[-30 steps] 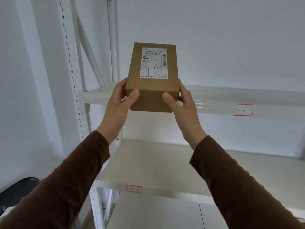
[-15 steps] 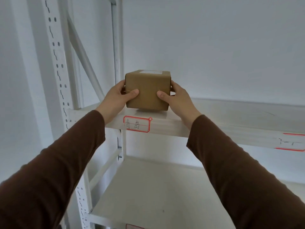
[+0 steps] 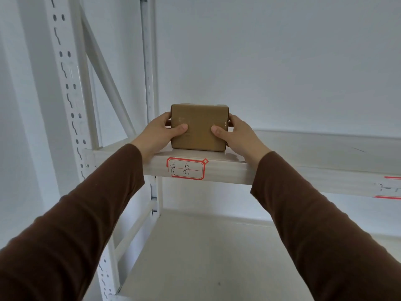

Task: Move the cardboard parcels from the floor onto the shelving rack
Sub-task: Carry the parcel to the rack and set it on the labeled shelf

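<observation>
A small brown cardboard parcel (image 3: 199, 127) rests on the upper shelf (image 3: 303, 157) of the white shelving rack, near its left end and just behind the front beam. My left hand (image 3: 158, 133) grips the parcel's left side, thumb on its front face. My right hand (image 3: 236, 135) grips the right side the same way. The parcel's top label is almost hidden from this low angle.
A red-bordered handwritten tag (image 3: 186, 169) is stuck on the shelf's front beam under the parcel; another tag (image 3: 388, 187) sits at the far right. A perforated white upright (image 3: 67, 88) and diagonal brace (image 3: 106, 77) stand to the left. A lower shelf (image 3: 195, 257) lies below.
The parcel went from held up in the air with its label facing me to sitting on the upper shelf, then slid a little further back. Both hands stayed on its sides.
</observation>
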{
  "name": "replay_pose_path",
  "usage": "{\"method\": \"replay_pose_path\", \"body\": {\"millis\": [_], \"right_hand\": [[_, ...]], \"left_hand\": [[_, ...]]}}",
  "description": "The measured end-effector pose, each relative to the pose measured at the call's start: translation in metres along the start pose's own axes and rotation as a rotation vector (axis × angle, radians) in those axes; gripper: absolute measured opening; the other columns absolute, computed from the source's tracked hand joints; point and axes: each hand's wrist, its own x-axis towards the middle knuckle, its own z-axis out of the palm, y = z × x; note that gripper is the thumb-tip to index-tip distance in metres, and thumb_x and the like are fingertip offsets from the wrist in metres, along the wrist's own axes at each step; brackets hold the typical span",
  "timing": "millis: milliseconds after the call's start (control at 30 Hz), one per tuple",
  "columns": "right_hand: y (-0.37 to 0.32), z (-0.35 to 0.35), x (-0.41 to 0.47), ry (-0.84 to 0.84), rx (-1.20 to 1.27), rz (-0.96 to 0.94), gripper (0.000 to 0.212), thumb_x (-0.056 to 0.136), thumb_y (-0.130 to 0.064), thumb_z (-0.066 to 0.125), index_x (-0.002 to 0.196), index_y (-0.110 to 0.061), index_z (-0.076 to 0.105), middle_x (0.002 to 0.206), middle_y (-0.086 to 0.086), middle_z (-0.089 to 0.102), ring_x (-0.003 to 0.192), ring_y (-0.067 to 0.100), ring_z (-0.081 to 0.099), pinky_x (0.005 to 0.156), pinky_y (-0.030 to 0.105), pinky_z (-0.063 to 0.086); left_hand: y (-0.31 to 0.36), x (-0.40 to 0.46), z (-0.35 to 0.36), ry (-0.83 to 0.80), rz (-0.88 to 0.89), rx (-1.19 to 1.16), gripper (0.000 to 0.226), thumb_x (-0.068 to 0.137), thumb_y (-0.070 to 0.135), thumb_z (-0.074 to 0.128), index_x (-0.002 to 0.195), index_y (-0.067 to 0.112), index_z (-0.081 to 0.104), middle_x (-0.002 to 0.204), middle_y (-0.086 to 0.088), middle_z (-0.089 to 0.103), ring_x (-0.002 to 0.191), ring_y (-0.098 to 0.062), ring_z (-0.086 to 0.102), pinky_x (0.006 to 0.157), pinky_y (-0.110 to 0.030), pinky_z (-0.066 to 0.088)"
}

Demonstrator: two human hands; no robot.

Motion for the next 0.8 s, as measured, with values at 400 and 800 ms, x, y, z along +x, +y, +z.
{"method": "replay_pose_path", "body": {"millis": [400, 800], "right_hand": [[-0.039, 0.015, -0.029, 0.423, -0.247, -0.350, 0.070, 0.092, -0.046, 0.063, 0.154, -0.021, 0.042, 0.158, 0.001, 0.041, 0.145, 0.024, 0.031, 0.117, 0.037, 0.033], [-0.083, 0.158, -0.097, -0.227, 0.327, -0.517, 0.051, 0.094, -0.046, 0.067, 0.140, -0.031, 0.053, 0.143, -0.013, 0.051, 0.130, 0.010, 0.049, 0.110, 0.040, 0.046]], "left_hand": [[0.024, -0.043, -0.023, 0.181, 0.078, 0.241, 0.079, 0.095, 0.052, 0.064, 0.163, 0.031, 0.030, 0.164, 0.004, 0.042, 0.143, -0.018, 0.048, 0.102, -0.030, 0.039], [0.005, -0.223, -0.093, 0.573, -0.049, 0.326, 0.054, 0.095, 0.038, 0.070, 0.147, 0.032, 0.056, 0.146, 0.015, 0.058, 0.131, -0.003, 0.056, 0.099, -0.016, 0.047]]}}
